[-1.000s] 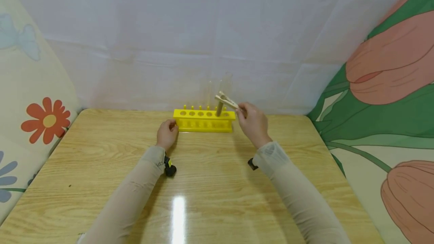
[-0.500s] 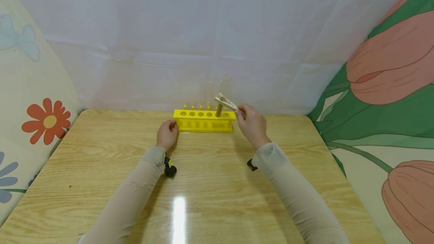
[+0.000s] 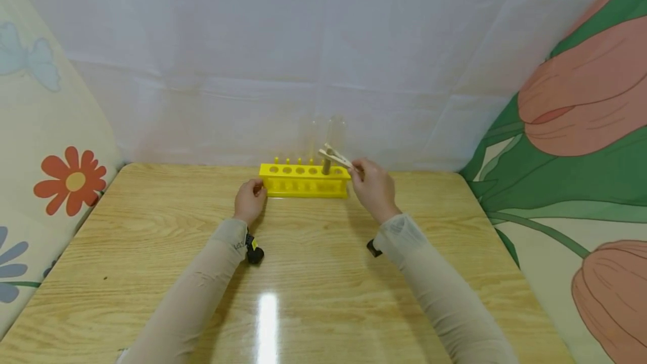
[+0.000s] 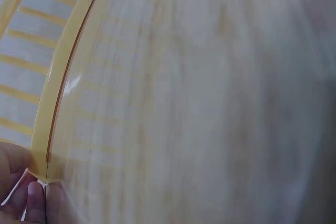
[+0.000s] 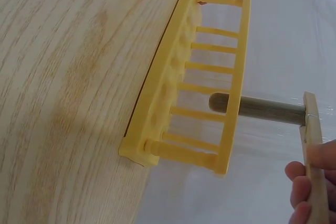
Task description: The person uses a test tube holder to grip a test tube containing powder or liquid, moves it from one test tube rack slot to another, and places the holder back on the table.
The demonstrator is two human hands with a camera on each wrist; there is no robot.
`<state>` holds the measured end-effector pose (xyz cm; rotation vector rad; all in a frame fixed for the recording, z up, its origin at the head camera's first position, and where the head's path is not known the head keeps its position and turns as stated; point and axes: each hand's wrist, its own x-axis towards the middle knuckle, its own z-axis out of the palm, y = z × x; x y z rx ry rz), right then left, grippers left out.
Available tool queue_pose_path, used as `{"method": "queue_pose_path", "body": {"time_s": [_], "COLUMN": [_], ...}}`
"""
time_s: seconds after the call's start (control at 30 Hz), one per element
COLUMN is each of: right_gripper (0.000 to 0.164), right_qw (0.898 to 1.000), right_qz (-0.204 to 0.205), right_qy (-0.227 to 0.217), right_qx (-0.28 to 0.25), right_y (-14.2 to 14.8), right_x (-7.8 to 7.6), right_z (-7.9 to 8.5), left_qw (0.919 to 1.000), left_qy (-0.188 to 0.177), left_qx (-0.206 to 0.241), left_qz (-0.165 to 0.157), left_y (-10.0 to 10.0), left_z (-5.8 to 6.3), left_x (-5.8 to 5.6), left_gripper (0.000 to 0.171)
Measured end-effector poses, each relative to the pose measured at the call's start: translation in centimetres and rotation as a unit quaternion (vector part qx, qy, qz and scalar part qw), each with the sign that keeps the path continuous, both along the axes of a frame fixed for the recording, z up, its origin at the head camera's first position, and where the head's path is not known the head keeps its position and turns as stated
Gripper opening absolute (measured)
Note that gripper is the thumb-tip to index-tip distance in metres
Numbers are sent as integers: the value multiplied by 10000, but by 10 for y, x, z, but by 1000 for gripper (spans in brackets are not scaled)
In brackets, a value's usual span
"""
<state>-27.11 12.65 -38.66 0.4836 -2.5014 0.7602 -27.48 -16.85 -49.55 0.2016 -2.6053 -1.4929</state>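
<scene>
A yellow test tube rack (image 3: 303, 178) stands near the table's back edge. My left hand (image 3: 249, 201) grips its left end low down, with thumb and fingers around the base corner in the left wrist view. In my right hand (image 3: 375, 189) is a wooden test tube clamp (image 3: 340, 158), pinched by its handle end. The clamp's jaws are around a glass test tube (image 5: 273, 110) with murky grey-brown liquid in its lower part. This tube passes through a top hole towards the rack's right end, and its rounded bottom hangs above the base in the right wrist view.
Yellow pegs (image 3: 300, 160) line the rack's back, and faint clear glass shows above it. Behind the wooden table (image 3: 313, 274) hangs a white cloth (image 3: 227, 60), with flower-patterned cloths (image 3: 566, 184) at both sides. Small black devices (image 3: 254, 251) are on the wrists.
My right hand has moved slightly down and left, lowering the clamp and test tube deeper into the rack. The left hand and rack have stayed in place.
</scene>
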Motion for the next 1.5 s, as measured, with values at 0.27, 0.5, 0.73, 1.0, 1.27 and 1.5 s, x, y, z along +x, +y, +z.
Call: {"method": "queue_pose_path", "body": {"time_s": [0.27,0.5,0.73,1.0,1.27,1.5], "right_gripper": [18,18,17,17,16,17], "right_qw": [10000,9999,9998,9997,9994,9991], "right_qz": [-10,-21,-82,-99,-40,-92], "right_qy": [-47,-94,-110,-187,-278,-291], "right_qx": [28,64,108,134,193,297], "right_y": [0,-1,-1,-1,0,-2], "right_x": [-1,-1,-1,-1,-1,-2], "right_z": [-5,-9,-16,-22,-26,-26], "left_qw": [10000,9999,9999,9999,9999,9999], "left_qy": [12,70,69,8,22,50], "left_qx": [-8,-58,-89,-66,-75,-86], "left_qz": [30,54,69,92,80,67], "left_y": [0,1,2,3,2,2], "left_z": [-3,-4,-3,1,0,0], "left_x": [-2,-2,-1,0,0,-1], "left_gripper": [36,36,35,35,35,35]}}
